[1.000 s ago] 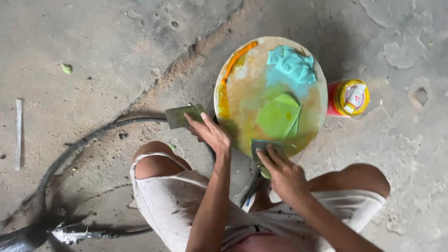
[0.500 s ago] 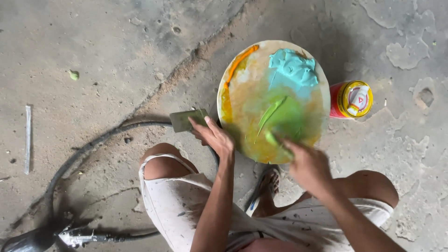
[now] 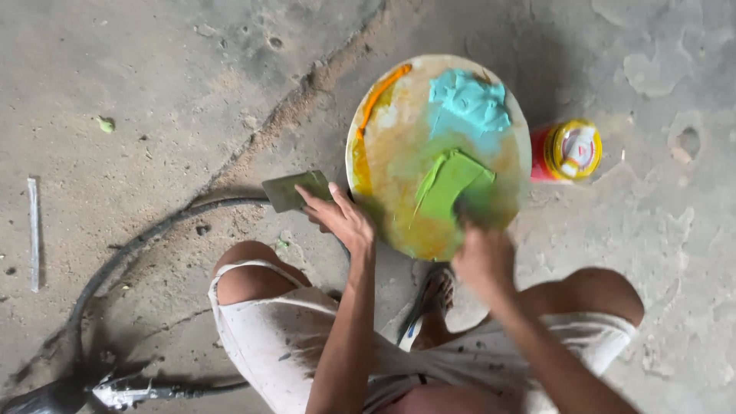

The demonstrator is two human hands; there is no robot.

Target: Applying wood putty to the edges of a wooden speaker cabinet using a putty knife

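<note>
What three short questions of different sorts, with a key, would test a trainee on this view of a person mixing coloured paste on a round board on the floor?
1. True or false: the left hand holds a flat scraper beside the round board, off its surface.
2. Which colour is the untouched lump of paste at the far end of the board: A red, B turquoise, C black?
3. What stands on the floor just right of the board?

Key
1. True.
2. B.
3. A red can with a yellow lid. The right hand is blurred over the green paste.
</note>
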